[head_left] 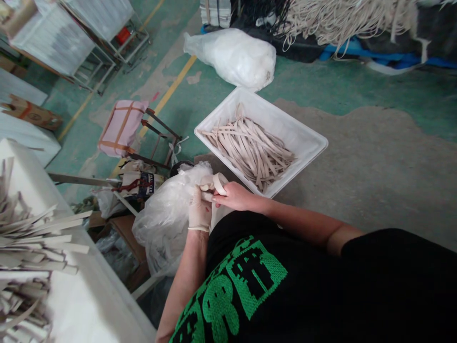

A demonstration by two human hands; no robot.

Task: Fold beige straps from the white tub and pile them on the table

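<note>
My left hand [199, 212], in a thin whitish glove, is raised in front of my waist with its fingers curled toward my right hand. Whatever may be between those fingers is too small and pale to make out. My bare right hand [234, 196] meets it from the right and grips a pale ring-shaped roll, which looks like tape [220, 184]. The right fingertips touch the left hand's fingers. Just beyond my hands, a white plastic bin [303, 138] holds a heap of flat beige strips [250, 147]. Crumpled clear plastic [160, 224] bulges out beside my left forearm.
At the left, a white container [89, 286] holds many pale strips. A stool with a pink cover [121, 126] stands ahead-left. Past the bin lies a stuffed white bag [239, 55]. Beige cords [350, 21] hang over a blue pallet. Wheeled carts with white tubs [53, 40] stand far left.
</note>
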